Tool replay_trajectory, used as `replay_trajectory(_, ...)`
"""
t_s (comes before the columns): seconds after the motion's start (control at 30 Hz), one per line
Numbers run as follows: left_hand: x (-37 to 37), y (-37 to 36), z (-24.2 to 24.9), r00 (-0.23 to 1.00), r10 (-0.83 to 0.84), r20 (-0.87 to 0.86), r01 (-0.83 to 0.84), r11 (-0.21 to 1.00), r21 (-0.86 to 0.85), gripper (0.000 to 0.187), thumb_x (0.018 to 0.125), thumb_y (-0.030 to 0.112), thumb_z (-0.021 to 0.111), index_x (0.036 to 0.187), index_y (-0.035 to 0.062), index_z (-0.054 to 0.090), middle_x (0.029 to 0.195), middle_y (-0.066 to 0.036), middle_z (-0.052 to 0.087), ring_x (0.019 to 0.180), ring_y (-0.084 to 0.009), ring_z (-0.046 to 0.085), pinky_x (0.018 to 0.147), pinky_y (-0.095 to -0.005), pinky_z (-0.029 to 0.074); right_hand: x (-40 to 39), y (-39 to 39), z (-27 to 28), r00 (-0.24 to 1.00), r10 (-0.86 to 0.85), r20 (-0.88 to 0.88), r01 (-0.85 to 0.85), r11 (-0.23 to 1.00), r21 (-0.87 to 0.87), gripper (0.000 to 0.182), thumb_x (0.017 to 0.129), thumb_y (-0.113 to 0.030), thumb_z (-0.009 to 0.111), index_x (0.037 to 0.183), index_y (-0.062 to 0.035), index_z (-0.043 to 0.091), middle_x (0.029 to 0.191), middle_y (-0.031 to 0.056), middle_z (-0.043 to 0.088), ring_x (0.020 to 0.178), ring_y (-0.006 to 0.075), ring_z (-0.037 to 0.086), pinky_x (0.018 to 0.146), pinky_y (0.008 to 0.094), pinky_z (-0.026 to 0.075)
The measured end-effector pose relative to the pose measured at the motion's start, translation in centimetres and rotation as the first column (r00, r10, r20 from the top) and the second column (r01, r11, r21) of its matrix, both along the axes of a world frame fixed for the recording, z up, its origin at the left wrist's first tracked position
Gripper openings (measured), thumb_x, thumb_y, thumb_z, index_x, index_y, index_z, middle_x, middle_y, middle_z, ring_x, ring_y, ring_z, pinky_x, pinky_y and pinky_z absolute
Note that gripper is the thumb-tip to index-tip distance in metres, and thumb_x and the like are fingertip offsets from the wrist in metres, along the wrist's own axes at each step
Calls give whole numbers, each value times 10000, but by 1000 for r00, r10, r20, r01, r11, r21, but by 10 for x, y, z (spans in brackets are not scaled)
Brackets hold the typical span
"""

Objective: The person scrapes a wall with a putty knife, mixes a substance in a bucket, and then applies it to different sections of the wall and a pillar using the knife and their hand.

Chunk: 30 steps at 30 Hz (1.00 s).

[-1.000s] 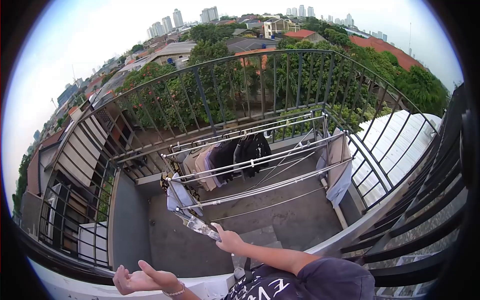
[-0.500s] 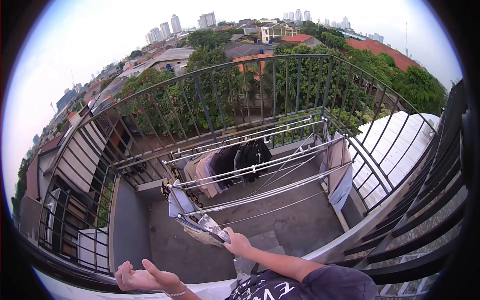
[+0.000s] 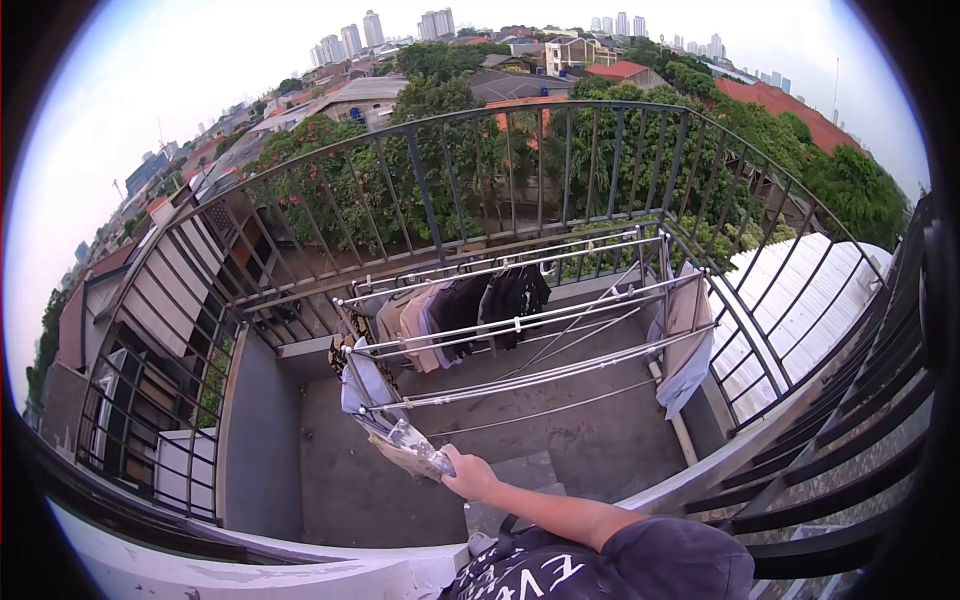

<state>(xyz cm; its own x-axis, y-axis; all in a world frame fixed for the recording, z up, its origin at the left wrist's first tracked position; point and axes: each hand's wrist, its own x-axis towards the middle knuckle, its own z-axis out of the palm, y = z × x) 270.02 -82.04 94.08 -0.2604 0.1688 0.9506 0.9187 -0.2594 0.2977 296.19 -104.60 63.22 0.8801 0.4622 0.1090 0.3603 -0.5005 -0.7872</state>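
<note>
My right hand (image 3: 470, 475) is closed round the handle of a scraper (image 3: 407, 437), its flat blade smeared with whitish patches and pointing up and left. In this view the blade overlaps the near left corner of a clothes drying rack (image 3: 480, 395). A pale cloth (image 3: 366, 384) and a patterned cloth hang at that end of the rack, just beyond the blade. My left hand is out of view.
Dark shirts (image 3: 510, 305) and beige garments (image 3: 420, 325) hang on the rack, with light cloths (image 3: 685, 335) at its right end. A metal railing (image 3: 440, 190) surrounds the balcony. A white ledge (image 3: 250, 572) runs along the front, and dark bars (image 3: 830, 480) stand at right.
My left hand has dropped out of view at the bottom left. My right hand and the scraper have shifted slightly left and up. The view has turned a little.
</note>
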Motion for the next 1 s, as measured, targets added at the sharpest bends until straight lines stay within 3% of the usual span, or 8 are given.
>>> replay_trajectory(0.07,3,10,-7,848,457,-268,-520,814,-259,806,936,509,413,1533,20,182,1569,-313,97,1460,-456,138,1191,-495,143,-1,1,2,1000,18,-18,-18,1000,-18,463,786,-212,656,1186,-83,462,777,250,650,771,446,641,707,538,504)
replay_trajectory(0.1,0,12,-8,922,317,-221,-369,893,-257,776,990,549,219,1541,14,111,1572,-328,-17,1447,-513,69,1155,-575,153,0,3,4,999,27,-24,-28,999,-26,461,786,-213,655,1184,-85,461,780,249,650,775,445,641,710,539,502)
replay_trajectory(0.2,-7,13,-9,992,37,-120,-68,963,-261,957,909,679,352,1541,7,96,1512,-421,-30,1398,-599,33,1028,-713,157,4,6,6,998,45,-43,-48,997,-54,454,788,-215,655,1180,-94,459,796,246,655,789,444,642,717,536,501)
replay_trajectory(0.4,-5,8,0,989,-56,-136,17,961,-275,988,895,695,362,1552,48,5,1479,-447,-161,1353,-670,-70,1003,-774,97,9,3,13,993,117,-32,-119,990,-79,494,811,-238,665,1201,-61,417,814,256,658,797,446,651,717,533,513)
replay_trajectory(0.63,-15,-7,26,956,-289,-52,277,946,-166,860,871,719,405,1533,181,295,1632,-143,-42,1448,-520,-23,1079,-731,47,6,4,4,989,124,-79,-134,982,-133,497,812,-238,661,1208,-59,419,819,264,660,802,449,652,725,535,514)
replay_trajectory(0.73,-29,-13,25,911,-386,-143,351,910,-219,816,884,712,398,1531,225,292,1633,-129,-25,1488,-400,17,1099,-719,19,2,4,9,981,158,-114,-174,974,-145,494,813,-235,656,1213,-60,425,833,268,662,813,448,652,741,533,514)
replay_trajectory(0.83,-31,-2,19,899,-293,-326,350,927,134,408,991,268,414,1227,-36,550,1339,-204,518,1286,-309,464,1089,-496,351,1,6,11,971,198,-133,-218,963,-159,493,814,-234,653,1220,-65,431,854,265,665,834,441,654,767,528,512)
replay_trajectory(1.0,-51,-14,-11,812,-580,-61,583,808,88,441,1004,254,310,1196,-20,597,1359,-215,529,1338,-329,439,1098,-514,355,0,17,5,968,225,-114,-241,958,-156,483,785,-198,622,1216,-79,439,824,254,659,807,446,645,757,534,501)
